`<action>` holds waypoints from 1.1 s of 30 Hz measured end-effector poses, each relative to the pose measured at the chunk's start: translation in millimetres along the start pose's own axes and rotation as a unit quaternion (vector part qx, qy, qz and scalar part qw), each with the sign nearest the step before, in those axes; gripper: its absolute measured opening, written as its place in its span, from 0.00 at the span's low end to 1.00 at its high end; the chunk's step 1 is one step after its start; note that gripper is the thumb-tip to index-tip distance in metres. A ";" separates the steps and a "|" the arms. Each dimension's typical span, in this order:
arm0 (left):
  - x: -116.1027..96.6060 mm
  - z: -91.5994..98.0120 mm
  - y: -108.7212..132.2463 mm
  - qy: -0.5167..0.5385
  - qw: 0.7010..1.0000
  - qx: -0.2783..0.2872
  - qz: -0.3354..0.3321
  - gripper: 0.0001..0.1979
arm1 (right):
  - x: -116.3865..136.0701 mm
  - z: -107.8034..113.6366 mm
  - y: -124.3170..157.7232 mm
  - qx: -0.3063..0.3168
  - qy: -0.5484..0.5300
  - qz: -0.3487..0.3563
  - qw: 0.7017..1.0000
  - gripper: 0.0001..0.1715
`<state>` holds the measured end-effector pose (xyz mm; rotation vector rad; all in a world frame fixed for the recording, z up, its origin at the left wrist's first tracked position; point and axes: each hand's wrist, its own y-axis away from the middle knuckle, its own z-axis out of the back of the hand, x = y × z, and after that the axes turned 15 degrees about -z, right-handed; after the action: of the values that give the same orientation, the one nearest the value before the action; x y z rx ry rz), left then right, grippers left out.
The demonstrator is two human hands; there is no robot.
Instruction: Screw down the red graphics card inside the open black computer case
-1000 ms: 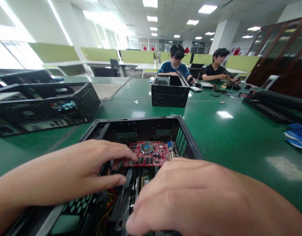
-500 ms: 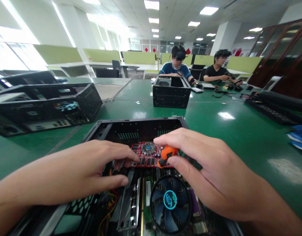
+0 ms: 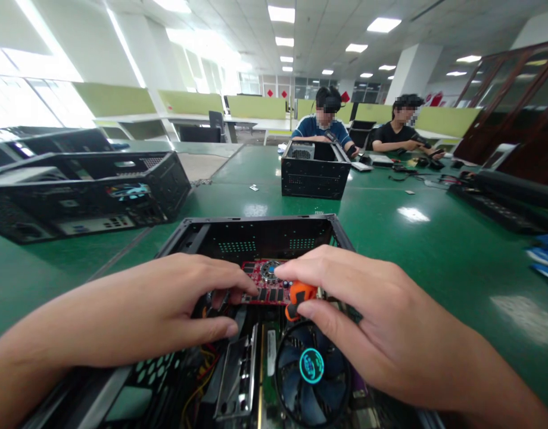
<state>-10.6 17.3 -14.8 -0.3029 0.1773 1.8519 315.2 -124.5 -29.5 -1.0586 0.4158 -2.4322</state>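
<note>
An open black computer case (image 3: 265,223) lies in front of me. Inside it a red graphics card (image 3: 260,280) with a small round fan sits beyond a large black cooling fan (image 3: 312,411). My right hand (image 3: 367,316) holds an orange-and-black screwdriver (image 3: 303,292) between thumb and fingers, over the card's right part; the screwdriver's shaft is hidden. My left hand (image 3: 198,298) reaches over the card's left end, its fingertips at the card and its thumb stretched out apart. Some of its fingers are partly hidden behind the hand.
Another black case (image 3: 153,199) stands at the left, and a smaller-looking one (image 3: 316,179) stands ahead. Two people (image 3: 325,119) sit across the green table (image 3: 238,164). Cables and black parts (image 3: 492,202) lie at the right, near a blue item (image 3: 546,256).
My right hand and the screwdriver have come down slightly, the screwdriver tilting toward the near edge of the card. My left hand stays at the card's left end. The view has shifted slightly.
</note>
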 end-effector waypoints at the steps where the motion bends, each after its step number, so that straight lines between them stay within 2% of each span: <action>1: -0.7 0.3 -0.2 0.001 1.000 0.005 0.002 0.19 | -1.4 -1.5 -0.9 -0.006 -0.001 0.004 1.000 0.16; 4: -3.3 1.1 -0.9 0.010 1.000 0.018 0.011 0.19 | -4.8 -5.1 -3.7 -0.025 -0.004 0.016 1.000 0.11; 7: -3.7 1.0 -1.2 0.018 1.000 0.008 0.008 0.20 | -5.0 -1.0 -4.0 -0.024 -0.010 0.031 0.999 0.18; 10: -0.7 -0.3 -0.3 0.014 1.000 -0.004 -0.002 0.21 | -4.0 16.3 0.9 -0.043 0.031 0.020 0.998 0.25; 14: 5.0 -2.0 2.3 -0.006 1.000 -0.011 -0.019 0.21 | -6.1 47.3 11.9 -0.073 0.134 -0.015 0.988 0.20; 17: 8.6 -2.9 4.2 -0.017 0.999 -0.013 -0.032 0.20 | -6.6 57.8 16.2 -0.068 0.184 -0.021 0.980 0.21; 24: 10.1 -3.3 3.8 -0.023 0.999 -0.009 -0.040 0.20 | -0.2 46.8 14.2 -0.032 0.159 -0.025 0.986 0.23; 33: 9.9 -3.0 4.2 -0.026 0.999 -0.012 -0.043 0.20 | -1.7 45.3 11.6 -0.036 0.148 -0.023 0.988 0.21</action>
<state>-17.1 24.3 -20.8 -0.2744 0.1041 1.7769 353.3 -137.8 -5.9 -0.7406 0.5846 -2.6416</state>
